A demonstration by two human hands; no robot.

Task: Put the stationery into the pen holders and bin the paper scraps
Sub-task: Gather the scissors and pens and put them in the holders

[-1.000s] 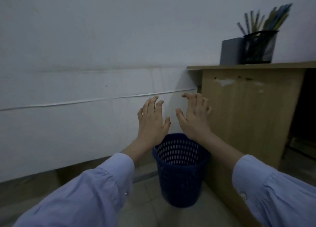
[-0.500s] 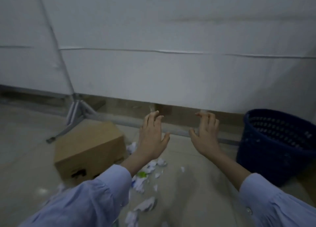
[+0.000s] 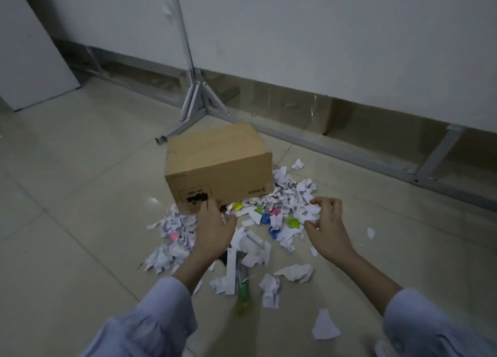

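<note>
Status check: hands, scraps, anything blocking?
Left hand open, right hand curled, both over white paper scraps on floor, gripping nothing. Brown cardboard box sits against pile's far edge.

Two bare hands, two pale blue sleeves

I see the left hand [image 3: 212, 230] and right hand [image 3: 329, 229] uncovered, no gloves, rings or watch showing. Both forearms are bare down to loose light-blue shirt sleeves [image 3: 150, 321], gathered at buttoned cuffs; one small button shows on the right cuff [image 3: 398, 344].
</note>
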